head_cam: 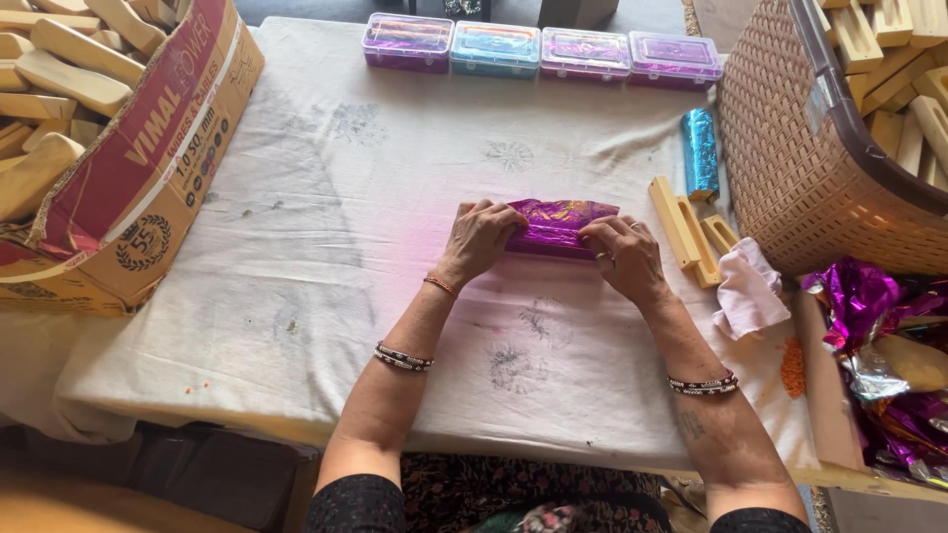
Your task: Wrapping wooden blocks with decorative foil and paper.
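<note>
The table (296, 326), covered by a white cloth, carries the work. A cardboard box (148, 168) of wooden pieces sits at its left edge, a woven basket (790, 158) of the same at its right edge. Four plastic cases (543, 49) line the far edge. The foil-wrapped block (558, 225) lies at mid-table. The left hand (479, 242) and right hand (622, 255) press down on its two ends, fingers folding purple foil. Risk: thin foil likely tears under uneven finger pressure; releasing one end could let the fold spring open.
</note>
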